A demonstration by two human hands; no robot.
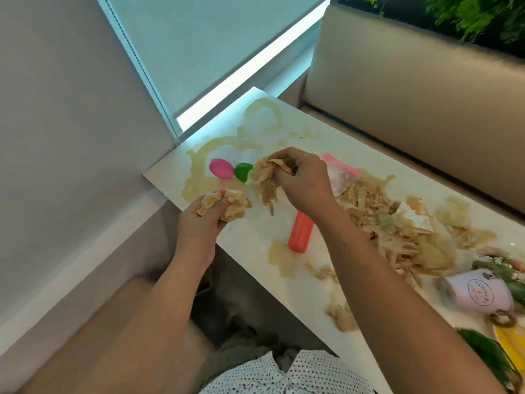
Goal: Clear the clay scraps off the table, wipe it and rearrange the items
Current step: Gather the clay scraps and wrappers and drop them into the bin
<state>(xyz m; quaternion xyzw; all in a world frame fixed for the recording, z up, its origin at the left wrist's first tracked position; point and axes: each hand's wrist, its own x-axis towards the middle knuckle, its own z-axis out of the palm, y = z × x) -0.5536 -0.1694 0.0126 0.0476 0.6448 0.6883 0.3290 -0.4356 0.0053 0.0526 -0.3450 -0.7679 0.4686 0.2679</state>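
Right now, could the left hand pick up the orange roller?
Probably not yet. The left hand grips a wad of clay scraps, so it has no free fingers. The orange roller lies near on the table, though the right arm crosses above its far end.

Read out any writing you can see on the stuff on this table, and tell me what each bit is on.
"FLOWERS": on the oval label of the pale pink pot.
Smaller lines under it inside the same label: too blurred to read.
Faint marks on the zip bag and on the paper scrap: too blurred to read.
No other text shows.
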